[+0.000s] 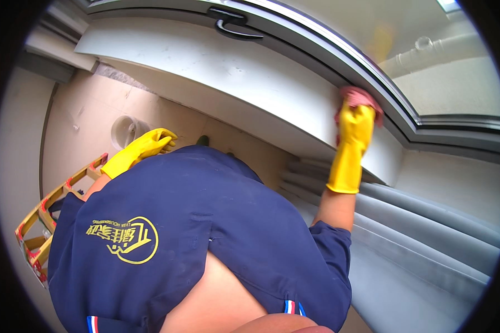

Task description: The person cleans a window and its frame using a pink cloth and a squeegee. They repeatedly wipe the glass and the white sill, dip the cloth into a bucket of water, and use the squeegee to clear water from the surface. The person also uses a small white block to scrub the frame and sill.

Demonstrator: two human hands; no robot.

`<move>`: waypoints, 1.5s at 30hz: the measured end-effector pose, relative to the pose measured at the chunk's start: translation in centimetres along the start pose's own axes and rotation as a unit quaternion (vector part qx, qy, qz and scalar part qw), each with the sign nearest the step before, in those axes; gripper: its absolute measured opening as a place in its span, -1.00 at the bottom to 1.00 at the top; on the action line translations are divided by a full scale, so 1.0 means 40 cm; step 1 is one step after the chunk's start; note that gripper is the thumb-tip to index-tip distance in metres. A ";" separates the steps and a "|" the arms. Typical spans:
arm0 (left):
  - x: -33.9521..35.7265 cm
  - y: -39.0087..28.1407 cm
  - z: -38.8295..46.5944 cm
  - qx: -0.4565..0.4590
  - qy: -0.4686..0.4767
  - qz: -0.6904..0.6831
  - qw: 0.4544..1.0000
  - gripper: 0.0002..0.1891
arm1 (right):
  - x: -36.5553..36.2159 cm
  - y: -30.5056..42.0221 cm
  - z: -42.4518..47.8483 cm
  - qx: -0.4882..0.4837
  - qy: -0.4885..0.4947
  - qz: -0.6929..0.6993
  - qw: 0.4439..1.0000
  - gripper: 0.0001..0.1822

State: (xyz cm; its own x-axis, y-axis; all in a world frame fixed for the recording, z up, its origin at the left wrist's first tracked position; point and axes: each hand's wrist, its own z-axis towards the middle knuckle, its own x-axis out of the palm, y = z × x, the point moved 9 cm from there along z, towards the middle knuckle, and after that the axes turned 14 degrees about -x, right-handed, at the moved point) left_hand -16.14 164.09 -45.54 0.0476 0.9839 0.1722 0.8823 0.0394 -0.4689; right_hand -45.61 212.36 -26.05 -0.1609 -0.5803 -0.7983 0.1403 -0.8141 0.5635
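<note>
My right hand point(357, 120), in a yellow rubber glove, holds a red-pink cloth point(360, 95). It presses the cloth onto the white windowsill point(250, 75), at the sill's right part beside the dark window frame point(316, 70). The cloth and the glove's fingers are slightly blurred. My left hand point(152, 143), gloved in yellow too, hangs low beside my body with loosely curled fingers. Nothing shows in it. Just beyond it, on the beige floor point(96, 100), stands a translucent plastic bucket point(123, 131), partly hidden by the glove.
A black window handle point(235, 29) juts over the sill. The window glass point(454, 95) shows a white pipe point(437, 50). Grey-blue curtain fabric point(412, 249) hangs in folds at the right. A yellow-brown ladder with red parts point(43, 212) stands at my left by the wall.
</note>
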 end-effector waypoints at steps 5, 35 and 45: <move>-0.005 0.001 -0.023 0.030 -0.054 0.037 0.997 -0.62 | 0.188 0.324 -0.033 -0.090 0.150 0.460 0.870 -0.79; -0.586 0.120 0.001 0.074 -0.124 -0.072 0.987 -0.66 | 0.210 0.860 -0.049 -0.554 -0.051 0.149 0.818 -0.86; -0.606 0.080 0.025 0.067 -0.077 -0.085 0.991 -0.66 | 0.420 0.979 0.026 -0.516 -0.024 -0.026 0.856 -0.86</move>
State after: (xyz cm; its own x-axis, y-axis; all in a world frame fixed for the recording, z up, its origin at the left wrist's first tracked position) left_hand -14.95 140.55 -52.09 -0.1784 0.9755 0.1286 0.8011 0.2199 -0.5566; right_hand -43.84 170.71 -17.19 -0.2301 -0.5636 -0.7933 0.9159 -0.4009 0.0192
